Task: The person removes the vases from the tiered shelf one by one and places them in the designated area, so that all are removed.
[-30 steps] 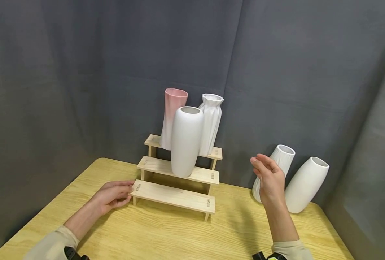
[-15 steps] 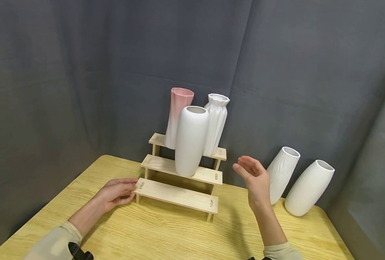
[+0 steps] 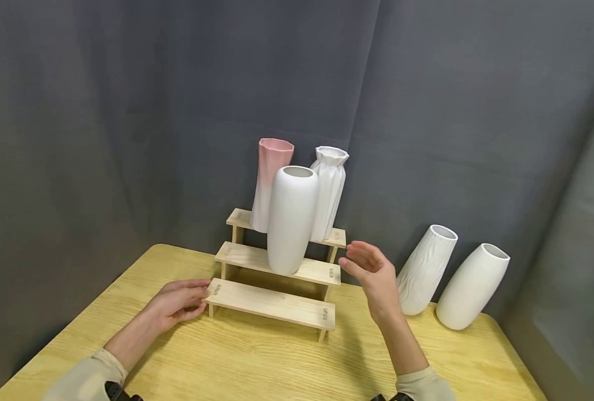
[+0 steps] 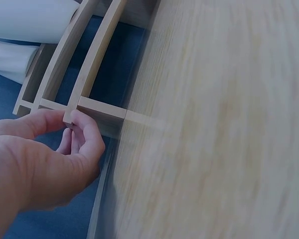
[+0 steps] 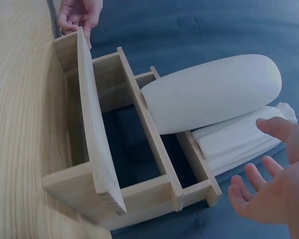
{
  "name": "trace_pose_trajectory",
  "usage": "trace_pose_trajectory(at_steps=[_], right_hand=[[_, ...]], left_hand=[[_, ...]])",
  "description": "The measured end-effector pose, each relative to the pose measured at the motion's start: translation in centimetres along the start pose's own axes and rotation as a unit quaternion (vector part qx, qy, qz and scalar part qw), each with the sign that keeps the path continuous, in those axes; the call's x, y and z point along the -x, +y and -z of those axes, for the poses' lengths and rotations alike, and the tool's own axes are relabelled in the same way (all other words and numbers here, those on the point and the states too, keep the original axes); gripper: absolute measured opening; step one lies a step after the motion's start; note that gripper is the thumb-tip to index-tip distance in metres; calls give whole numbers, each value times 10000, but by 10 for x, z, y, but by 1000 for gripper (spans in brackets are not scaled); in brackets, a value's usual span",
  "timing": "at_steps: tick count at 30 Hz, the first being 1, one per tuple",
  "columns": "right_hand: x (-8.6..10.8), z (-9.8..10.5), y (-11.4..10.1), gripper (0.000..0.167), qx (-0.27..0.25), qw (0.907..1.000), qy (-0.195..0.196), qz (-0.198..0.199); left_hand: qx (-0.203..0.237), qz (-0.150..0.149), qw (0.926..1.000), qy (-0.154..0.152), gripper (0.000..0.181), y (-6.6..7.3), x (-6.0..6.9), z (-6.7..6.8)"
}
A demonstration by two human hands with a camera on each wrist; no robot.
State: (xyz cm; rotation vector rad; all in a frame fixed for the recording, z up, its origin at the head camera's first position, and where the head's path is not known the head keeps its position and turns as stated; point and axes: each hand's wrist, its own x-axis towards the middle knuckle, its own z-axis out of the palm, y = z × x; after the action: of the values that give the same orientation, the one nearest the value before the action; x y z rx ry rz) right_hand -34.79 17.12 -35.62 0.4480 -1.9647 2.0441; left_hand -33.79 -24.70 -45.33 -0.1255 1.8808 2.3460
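A three-tier wooden display stand (image 3: pixel 271 303) stands on the table. My left hand (image 3: pixel 176 303) pinches the left end of its lowest shelf between thumb and fingers, as the left wrist view (image 4: pixel 72 114) confirms. A smooth white vase (image 3: pixel 291 223) is upright on the middle shelf. Behind it, on the top shelf, are a pink-to-white vase (image 3: pixel 265 189) and a white pleated vase (image 3: pixel 330 195), both partly hidden. Just right of the stand, my right hand (image 3: pixel 377 278) hovers in the air, fingers spread from the thumb and holding nothing.
Two more white vases, one with a wavy relief (image 3: pixel 424 273) and one smooth (image 3: pixel 472 287), stand at the table's right back. A grey curtain (image 3: pixel 256 67) hangs behind the yellowish wooden table (image 3: pixel 256 367).
My right hand has moved left, from in front of the relief vase to beside the stand. The left hand keeps its hold on the lowest shelf. The head view has shifted slightly.
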Motion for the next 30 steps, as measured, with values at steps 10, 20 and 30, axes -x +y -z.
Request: trace_pose_trajectory(at_steps=[10, 20, 30], right_hand=[[-12, -24, 15, 65, 82, 9993, -317, -193], [-17, -62, 17, 68, 258, 9992, -306, -95], [-20, -93, 32, 80, 305, 9995, -3, -35]], left_hand=[[7, -28, 10000, -13, 52, -4, 2, 2], [23, -52, 10000, -21, 52, 0, 2, 4], [-208, -105, 9996, -134, 53, 0, 3, 2]])
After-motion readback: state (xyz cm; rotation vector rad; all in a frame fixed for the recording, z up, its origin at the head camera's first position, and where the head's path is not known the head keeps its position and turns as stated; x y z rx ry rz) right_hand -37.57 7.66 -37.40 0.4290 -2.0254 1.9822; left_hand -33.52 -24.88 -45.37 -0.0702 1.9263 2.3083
